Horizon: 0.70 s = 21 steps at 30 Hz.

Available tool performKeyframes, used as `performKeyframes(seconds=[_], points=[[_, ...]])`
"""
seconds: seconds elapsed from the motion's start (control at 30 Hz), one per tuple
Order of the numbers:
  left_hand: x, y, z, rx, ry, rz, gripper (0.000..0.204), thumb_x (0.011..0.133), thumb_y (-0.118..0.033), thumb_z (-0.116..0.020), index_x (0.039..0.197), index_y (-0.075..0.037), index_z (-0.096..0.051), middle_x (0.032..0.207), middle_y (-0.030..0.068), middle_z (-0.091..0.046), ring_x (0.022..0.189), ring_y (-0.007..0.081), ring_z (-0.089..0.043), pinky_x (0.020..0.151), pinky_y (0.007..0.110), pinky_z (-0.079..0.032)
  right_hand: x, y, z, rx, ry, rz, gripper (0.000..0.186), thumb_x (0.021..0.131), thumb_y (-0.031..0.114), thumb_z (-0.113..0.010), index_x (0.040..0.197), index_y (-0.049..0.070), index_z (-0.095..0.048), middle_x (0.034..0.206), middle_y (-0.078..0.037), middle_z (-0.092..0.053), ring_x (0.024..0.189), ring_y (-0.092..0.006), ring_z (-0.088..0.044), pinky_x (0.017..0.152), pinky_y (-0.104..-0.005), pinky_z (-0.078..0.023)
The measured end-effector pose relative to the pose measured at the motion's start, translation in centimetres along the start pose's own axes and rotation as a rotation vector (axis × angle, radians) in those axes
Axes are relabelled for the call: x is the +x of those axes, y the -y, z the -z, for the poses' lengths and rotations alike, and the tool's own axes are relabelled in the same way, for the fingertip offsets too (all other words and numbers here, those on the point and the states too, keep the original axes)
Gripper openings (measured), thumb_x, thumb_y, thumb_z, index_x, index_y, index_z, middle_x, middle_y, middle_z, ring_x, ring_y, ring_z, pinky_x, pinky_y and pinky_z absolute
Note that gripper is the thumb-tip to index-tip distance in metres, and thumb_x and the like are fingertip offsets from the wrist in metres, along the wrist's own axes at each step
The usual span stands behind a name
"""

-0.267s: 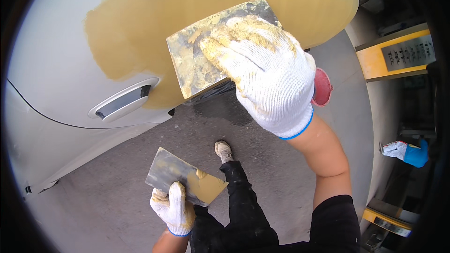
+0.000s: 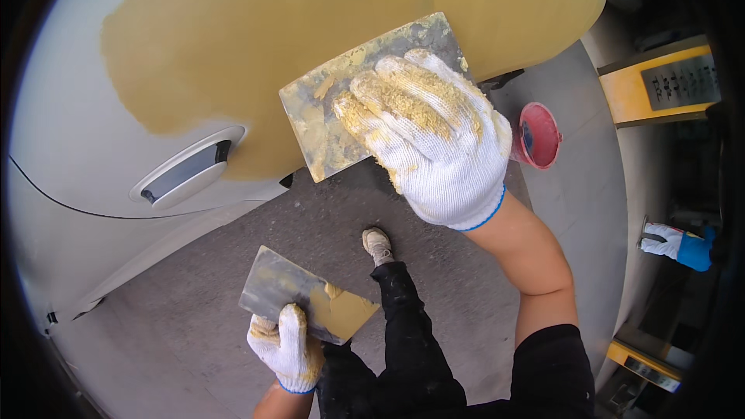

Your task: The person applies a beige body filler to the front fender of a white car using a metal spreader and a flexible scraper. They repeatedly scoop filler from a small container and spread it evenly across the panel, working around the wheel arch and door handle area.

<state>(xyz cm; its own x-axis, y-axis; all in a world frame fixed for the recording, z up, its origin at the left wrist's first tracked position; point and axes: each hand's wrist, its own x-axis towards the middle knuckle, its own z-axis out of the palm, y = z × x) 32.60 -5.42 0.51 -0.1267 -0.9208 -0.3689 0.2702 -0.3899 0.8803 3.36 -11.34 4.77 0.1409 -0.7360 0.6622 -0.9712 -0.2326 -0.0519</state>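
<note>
Head view | right grip (image 2: 438,140): gloved fingers laid flat, holding a smeared putty spreader (image 2: 310,120), thumb hidden | spreader over the edge of the filler-coated car panel (image 2: 256,39), contact unclear | left grip (image 2: 287,349): thumb clamped on a putty-loaded plate (image 2: 268,283) | red bucket (image 2: 549,140) at right

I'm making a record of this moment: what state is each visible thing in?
Left hand, gloved, closed on the lower scraper.
Lower scraper, partly coated with yellow paste.
Right hand, gloved, paste on fingers, holding the upper scraper.
Upper scraper, smeared with paste.
Car panel, partly covered in paste; wet or dry, can't tell.
Door handle, free of paste.
Bucket, open-topped, on the floor.
</note>
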Motion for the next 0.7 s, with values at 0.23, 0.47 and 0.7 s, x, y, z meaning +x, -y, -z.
performKeyframes(seconds=[0.23,0.47,0.7], points=[[-0.6,0.4,0.2,0.083,-0.015,0.021,0.035,0.102,-0.02,-0.072,0.125,0.004,-0.061,0.109,0.0129,-0.073,0.096,0.0202,-0.07,0.088,0.035,-0.057,-2.8,0.4,-1.2,0.065,-0.053,-0.068,0.036,0.086,0.015,-0.073,0.121,0.017,-0.081,0.127,-0.006,-0.077,0.122,-0.0311,-0.07,0.107,-0.0462,-0.055],[0.0,0.9,0.1,0.183,-0.009,0.021,0.041,0.101,-0.028,-0.074,0.125,0.003,-0.061,0.109,0.0116,-0.072,0.095,0.0191,-0.07,0.087,0.035,-0.056,-4.6,-0.1,-2.3,0.119,0.033,-0.089,0.037,0.084,0.018,-0.073,0.119,0.019,-0.082,0.126,-0.005,-0.078,0.123,-0.029,-0.07,0.11,-0.0484,-0.053],[0.0,1.2,-0.9,0.227,-0.016,-0.015,0.041,0.101,-0.031,-0.075,0.124,0.001,-0.062,0.107,0.0091,-0.072,0.094,0.0172,-0.069,0.086,0.033,-0.055,-7.5,-0.7,-3.6,0.197,-0.001,-0.115,0.034,0.083,0.02,-0.075,0.116,0.019,-0.083,0.122,-0.004,-0.079,0.12,-0.0267,-0.071,0.109,-0.0497,-0.054]])
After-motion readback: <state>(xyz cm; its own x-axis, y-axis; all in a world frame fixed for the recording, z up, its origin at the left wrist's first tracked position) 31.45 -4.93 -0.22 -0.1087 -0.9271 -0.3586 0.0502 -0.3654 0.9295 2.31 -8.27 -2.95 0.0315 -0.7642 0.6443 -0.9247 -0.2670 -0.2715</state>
